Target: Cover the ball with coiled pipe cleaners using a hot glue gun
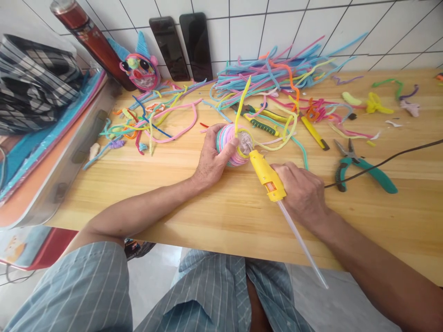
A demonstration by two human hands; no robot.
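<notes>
My left hand [213, 159] is wrapped round a ball-shaped body [224, 138] coiled from pastel pipe cleaners in pink, green and lilac. Its open end faces right and shows a pale, whitish filling. A yellow pipe cleaner [243, 101] follows that rim, and its free end sticks up; my left thumb presses beside it. My right hand [304, 191] grips a yellow hot glue gun [266, 173], whose nozzle points at the rim and appears to touch or nearly touch it. A long clear glue stick [302, 244] juts from the gun's back end.
A pile of pipe cleaners [256, 76] lies along the tiled wall, with more scraps at left. Green-handled pliers [367, 170], a yellow cutter knife [314, 132] and a black cord [387, 163] are at right. Two phones [196, 46], a flask [86, 37] and a finished horned figure [140, 69] stand behind.
</notes>
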